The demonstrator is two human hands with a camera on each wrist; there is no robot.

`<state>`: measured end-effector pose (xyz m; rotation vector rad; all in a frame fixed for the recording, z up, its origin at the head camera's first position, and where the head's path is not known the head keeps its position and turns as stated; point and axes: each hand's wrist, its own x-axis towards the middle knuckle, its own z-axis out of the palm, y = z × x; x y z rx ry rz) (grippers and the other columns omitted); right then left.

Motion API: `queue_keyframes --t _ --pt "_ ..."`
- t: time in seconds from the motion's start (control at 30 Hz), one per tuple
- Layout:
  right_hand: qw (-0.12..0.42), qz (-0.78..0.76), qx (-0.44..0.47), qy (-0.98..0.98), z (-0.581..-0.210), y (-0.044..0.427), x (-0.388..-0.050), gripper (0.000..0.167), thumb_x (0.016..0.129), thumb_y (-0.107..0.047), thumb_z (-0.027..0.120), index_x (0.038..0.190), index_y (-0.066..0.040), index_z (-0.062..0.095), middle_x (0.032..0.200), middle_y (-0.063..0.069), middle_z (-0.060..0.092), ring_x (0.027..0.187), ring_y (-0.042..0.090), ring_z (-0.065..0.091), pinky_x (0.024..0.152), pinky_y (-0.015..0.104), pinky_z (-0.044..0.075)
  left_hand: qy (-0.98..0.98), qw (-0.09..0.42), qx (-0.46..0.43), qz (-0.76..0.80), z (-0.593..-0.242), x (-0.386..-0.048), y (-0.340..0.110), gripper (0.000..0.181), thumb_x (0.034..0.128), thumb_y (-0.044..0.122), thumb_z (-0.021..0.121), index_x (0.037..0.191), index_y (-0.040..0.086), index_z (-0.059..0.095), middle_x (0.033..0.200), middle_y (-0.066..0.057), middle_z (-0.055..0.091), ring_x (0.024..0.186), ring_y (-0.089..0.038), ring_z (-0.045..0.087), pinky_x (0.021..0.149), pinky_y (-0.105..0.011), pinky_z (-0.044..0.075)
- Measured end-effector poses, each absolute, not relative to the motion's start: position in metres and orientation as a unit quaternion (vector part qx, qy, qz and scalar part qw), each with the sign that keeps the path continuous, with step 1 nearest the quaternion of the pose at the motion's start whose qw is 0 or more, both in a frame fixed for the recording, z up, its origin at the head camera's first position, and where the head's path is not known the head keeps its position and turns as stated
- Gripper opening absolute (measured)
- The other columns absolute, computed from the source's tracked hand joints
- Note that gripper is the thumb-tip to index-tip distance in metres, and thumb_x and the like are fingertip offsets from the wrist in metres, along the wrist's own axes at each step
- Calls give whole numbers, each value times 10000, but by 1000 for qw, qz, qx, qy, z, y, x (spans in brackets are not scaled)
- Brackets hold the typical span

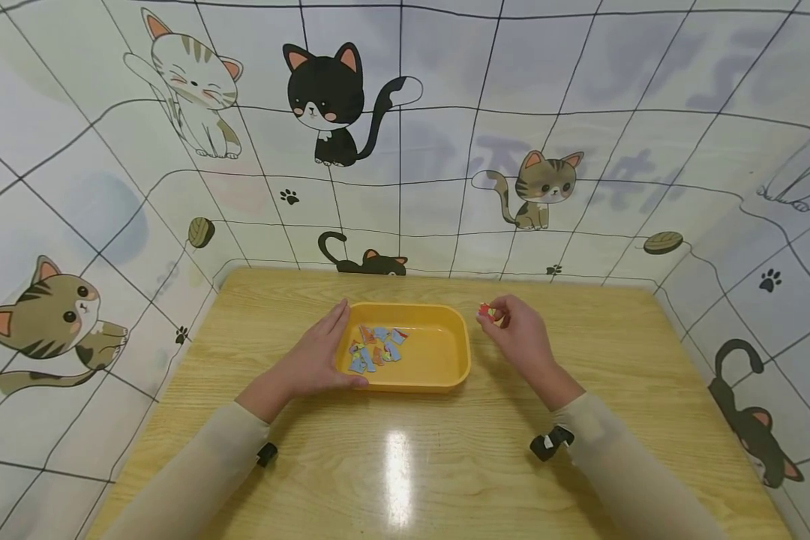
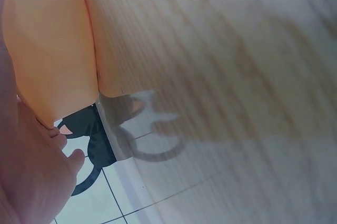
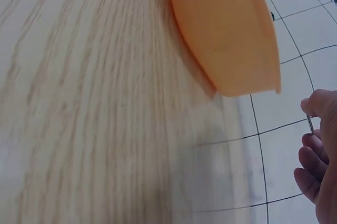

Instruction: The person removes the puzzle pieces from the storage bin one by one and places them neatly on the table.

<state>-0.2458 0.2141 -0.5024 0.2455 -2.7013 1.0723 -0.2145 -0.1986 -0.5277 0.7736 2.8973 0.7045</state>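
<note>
The step in hand looks to be handling single pieces: the right hand (image 1: 525, 337) pinches a red piece (image 1: 486, 310) between thumb and fingers, just beyond the tray's right end. The left hand (image 1: 313, 360) lies spread against the left end of the tray (image 1: 435, 351), seemingly steadying it on the tabletop (image 1: 472, 457). The other pieces (image 1: 393, 351) lie in the tray's left half. The next move likely calls for keeping that pinch until the red piece is lowered flat.
</note>
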Motion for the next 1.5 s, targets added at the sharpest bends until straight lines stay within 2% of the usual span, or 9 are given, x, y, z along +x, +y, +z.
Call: queue_keyframes --t 0.27,0.5,0.63,0.97,1.5 --pt "114 364 59 -923 -518 218 -247 294 1005 -270 842 1133 -28 732 914 64 678 773 235 604 684 368 499 941 36 246 229 -527 -215 -198 1524 765 837 842 1749 -45 83 1848 -190 33 1697 -383 114 1332 -596 219" --pt "79 359 36 -929 -538 217 -247 322 1011 -292 824 1156 -19 736 935 76 694 760 223 615 667 363 520 942 37 247 226 -527 -215 -199 1525 771 847 829 1748 -48 74 1843 -215 45 1694 -396 120 1325 -617 227" --pt "64 357 12 -932 -546 216 -248 337 1007 -310 815 1159 -20 732 948 79 698 805 241 622 710 378 523 941 36 247 227 -527 -214 -200 1513 779 832 836 1744 -59 86 1843 -213 42 1694 -399 118 1322 -621 230" --pt "59 336 -14 -940 -550 216 -252 314 996 -317 824 1104 -33 743 971 76 716 882 279 662 811 448 554 941 33 254 222 -526 -215 -199 1499 779 794 861 1738 -75 104 1840 -227 49 1693 -399 118 1330 -593 225" --pt "27 322 -16 -946 -553 216 -259 326 1008 -330 794 1093 -22 728 938 80 701 843 264 641 767 422 525 941 37 248 226 -526 -214 -199 1509 777 815 844 1747 -52 79 1845 -204 34 1692 -402 122 1328 -602 229"
